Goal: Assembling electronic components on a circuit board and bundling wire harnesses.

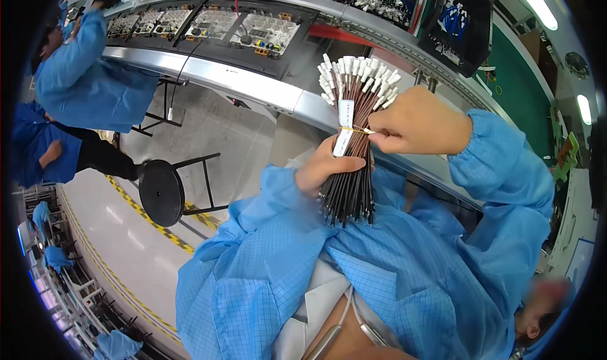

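Observation:
A thick bundle of wires [360, 116] stands upright in front of my chest, with white connectors at the top, brown leads in the middle and black lower ends. My left hand [330, 166] is closed around its lower middle, the thumb lying across the front. Around the bundle's waist runs a thin yellow tie [354, 130]; I cannot tell whether it is a band or a twist tie. My right hand [417, 123] pinches the tie at the bundle's right side. A white printed label [344, 127] lies lengthwise on the wires, crossed by the tie.
A metal-edged conveyor line [253, 85] with circuit boards [269, 32] in black trays runs across the far side. Black bins [456, 28] of wires stand at the far right. A round black stool [161, 192] and a person in a blue smock [95, 75] are at left.

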### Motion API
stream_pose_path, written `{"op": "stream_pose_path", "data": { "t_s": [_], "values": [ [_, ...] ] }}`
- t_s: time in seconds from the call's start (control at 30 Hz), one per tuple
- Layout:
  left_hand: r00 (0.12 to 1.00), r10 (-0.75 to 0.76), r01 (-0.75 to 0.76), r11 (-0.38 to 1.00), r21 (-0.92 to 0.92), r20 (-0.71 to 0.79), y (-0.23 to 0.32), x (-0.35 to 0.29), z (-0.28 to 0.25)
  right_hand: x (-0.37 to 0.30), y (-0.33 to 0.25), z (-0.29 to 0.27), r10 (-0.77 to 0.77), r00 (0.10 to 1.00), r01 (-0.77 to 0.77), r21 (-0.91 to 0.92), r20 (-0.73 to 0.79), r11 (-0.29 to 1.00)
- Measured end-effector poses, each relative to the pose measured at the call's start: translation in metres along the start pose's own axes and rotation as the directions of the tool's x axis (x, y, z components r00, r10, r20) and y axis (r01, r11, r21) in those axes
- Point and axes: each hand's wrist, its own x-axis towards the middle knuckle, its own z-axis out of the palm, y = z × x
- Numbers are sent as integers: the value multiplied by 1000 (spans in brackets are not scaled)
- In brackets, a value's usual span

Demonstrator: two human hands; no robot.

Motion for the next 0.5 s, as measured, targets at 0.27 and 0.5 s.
{"op": "stream_pose_path", "data": {
  "t_s": [0.27, 0.5],
  "values": [
    [1000, 12, -13, 999, -43, -15, -4, -6, -11, 21, -13, -18, 191, 837, -526, 658, 512, 540],
    [993, 106, -107, 994, -18, -41, -6, -2, -24, 23, -31, -46, 282, 774, -629, 739, 567, 242]
  ]
}}
